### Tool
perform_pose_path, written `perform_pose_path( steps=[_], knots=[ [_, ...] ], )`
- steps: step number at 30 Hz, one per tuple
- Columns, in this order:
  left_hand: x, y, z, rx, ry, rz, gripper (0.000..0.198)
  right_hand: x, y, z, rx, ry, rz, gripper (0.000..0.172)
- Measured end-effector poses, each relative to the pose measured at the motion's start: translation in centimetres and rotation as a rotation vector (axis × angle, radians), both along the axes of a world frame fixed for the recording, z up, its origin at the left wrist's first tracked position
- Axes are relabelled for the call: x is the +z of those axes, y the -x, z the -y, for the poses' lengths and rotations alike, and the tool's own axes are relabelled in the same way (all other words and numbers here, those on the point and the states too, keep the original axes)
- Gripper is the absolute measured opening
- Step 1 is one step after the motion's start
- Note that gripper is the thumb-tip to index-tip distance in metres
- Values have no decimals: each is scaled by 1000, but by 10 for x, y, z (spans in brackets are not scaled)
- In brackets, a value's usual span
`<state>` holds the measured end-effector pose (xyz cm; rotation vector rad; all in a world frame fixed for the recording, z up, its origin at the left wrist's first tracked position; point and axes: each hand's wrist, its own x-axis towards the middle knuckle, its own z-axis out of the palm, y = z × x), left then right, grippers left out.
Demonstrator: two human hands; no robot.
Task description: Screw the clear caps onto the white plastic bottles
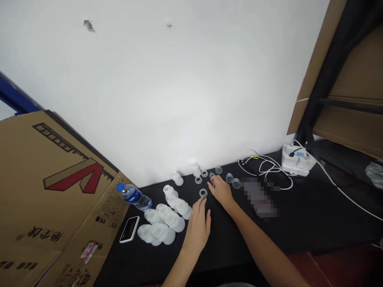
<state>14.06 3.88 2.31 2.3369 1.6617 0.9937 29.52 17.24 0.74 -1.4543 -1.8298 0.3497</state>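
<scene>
My left hand (198, 223) rests palm down over the black table, fingers stretched out. Its fingertips are at the near edge of a translucent collar ring (203, 193); whether they touch it I cannot tell. Just beyond, my right hand (222, 192) has its thumb and fingers curled around a small clear nipple (213, 185), largely hidden by the fingers. Another small clear piece (212, 174) stands right behind those fingers. Two more rings, a grey-white ring (198, 180) and a second ring (204, 173), lie near the wall. Clear domed caps (229, 177) sit to the right.
Several white bottles (169, 217) stand left of my left hand, and two more bottles (177, 178) by the wall. Further left are a water bottle (134, 196), a phone (129, 229) and a large carton (60, 191). Cables (266, 165) and a white power strip (297, 161) lie right.
</scene>
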Motion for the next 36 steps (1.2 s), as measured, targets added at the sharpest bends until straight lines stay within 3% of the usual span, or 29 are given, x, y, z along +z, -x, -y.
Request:
perform_pose_path(
  steps=[4, 7, 10, 16, 19, 23, 31, 36],
  knots=[
    [-44, -11, -54, 25, -61, 3, 52, -9, -8, -4, -44, 75, 127, 7],
    [-58, -15, -87, 22, -72, -32, 49, -17, -10, -7, -14, 111, 136, 7],
    [-56, -15, -100, 41, -67, -17, 42, -21, -12, -12, 14, 58, 50, 9],
    [-45, -11, -91, -23, -49, 131, 30, -21, -15, -23, 60, -74, -285, 29],
    [-45, -12, -90, -14, -63, 338, 23, -20, -15, -25, 70, 99, -549, 49],
    [-49, -16, -97, 45, 24, 827, 29, -18, -12, -27, 90, 343, -871, 64],
    [-54, -20, -109, 47, 282, 1530, 54, -14, -9, -27, 187, 407, -994, 52],
    [-54, -20, -111, 45, 239, 1722, 50, -8, -12, -24, 255, 488, -1007, 50]
  ],
)
